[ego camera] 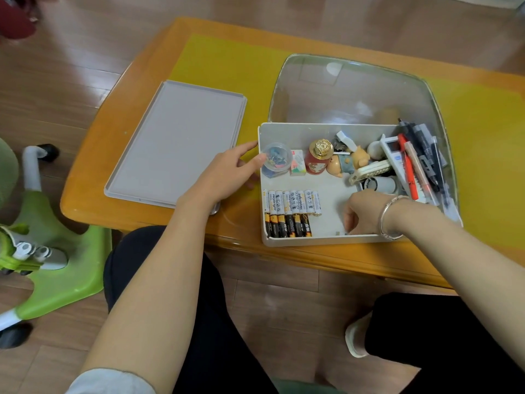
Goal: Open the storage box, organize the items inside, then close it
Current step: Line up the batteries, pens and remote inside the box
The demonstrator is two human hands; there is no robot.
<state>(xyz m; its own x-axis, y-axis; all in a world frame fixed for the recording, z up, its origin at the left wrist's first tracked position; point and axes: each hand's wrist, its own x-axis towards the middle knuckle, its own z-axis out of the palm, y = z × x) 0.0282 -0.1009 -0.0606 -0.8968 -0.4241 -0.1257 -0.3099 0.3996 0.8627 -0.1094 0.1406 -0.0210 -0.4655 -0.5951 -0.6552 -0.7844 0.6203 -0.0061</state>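
The clear storage box (349, 81) stands open on the table, its white floor (332, 194) showing. Its grey lid (176, 143) lies flat to the left. Inside, two rows of batteries (291, 213) are lined up at the front left. A round clear tub of clips (277, 159), an eraser (297, 166), a red jar with a gold cap (318, 160), a pig figure (346, 163) and pens (420, 163) lie behind. My left hand (227, 174) rests on the box's left wall, thumb touching the tub. My right hand (366, 214) reaches down to the box floor, fingertips pinched on something tiny.
The orange wooden table (93, 177) carries a yellow mat (227, 61). A green and white child's seat (42, 245) stands on the floor to the left. My knees in black trousers are under the table's front edge.
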